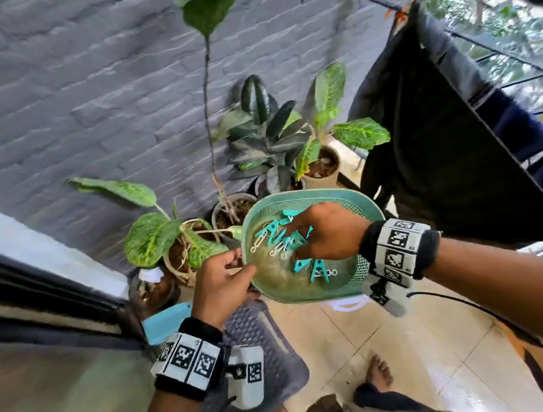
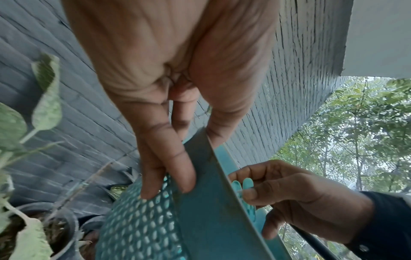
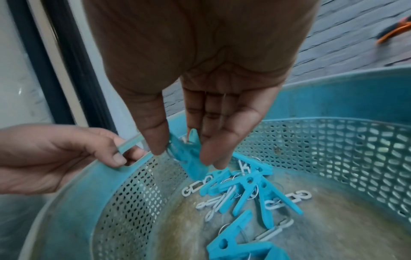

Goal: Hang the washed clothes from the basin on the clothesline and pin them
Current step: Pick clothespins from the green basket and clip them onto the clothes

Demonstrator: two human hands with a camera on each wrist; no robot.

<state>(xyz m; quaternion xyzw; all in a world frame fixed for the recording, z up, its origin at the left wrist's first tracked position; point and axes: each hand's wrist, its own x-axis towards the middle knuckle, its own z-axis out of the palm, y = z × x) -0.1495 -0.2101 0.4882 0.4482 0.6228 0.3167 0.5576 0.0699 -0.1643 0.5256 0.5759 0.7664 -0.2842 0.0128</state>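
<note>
Head view, basket: a teal perforated basket (image 1: 353,285) is up in mid-air in front of the person, and it is the landmark here.
Head view, left hand: the left hand (image 1: 220,287) pinches the basket's near-left rim, thumb over the edge.
Head view, right hand: the right hand (image 1: 330,232) dips into the basket from its right side, fingers down among the teal clothespins (image 1: 279,237).
Head view, laundry: a dark garment (image 1: 433,136) hangs on the clothesline (image 1: 374,2), up and right of the basket.
Head view, surroundings: potted plants (image 1: 269,144) stand beyond the basket, against a grey brick wall (image 1: 75,93).
Left wrist view, grip: fingers (image 2: 169,168) lie on the basket's mesh wall (image 2: 142,225), thumb behind the rim, clamping it.
Right wrist view, pick: thumb and fingers (image 3: 211,153) pinch one clothespin (image 3: 191,158), lifted above the heap (image 3: 242,190) on the basket floor.
Right wrist view, left hand: it grips the rim (image 3: 93,177) at the basket's left.
</note>
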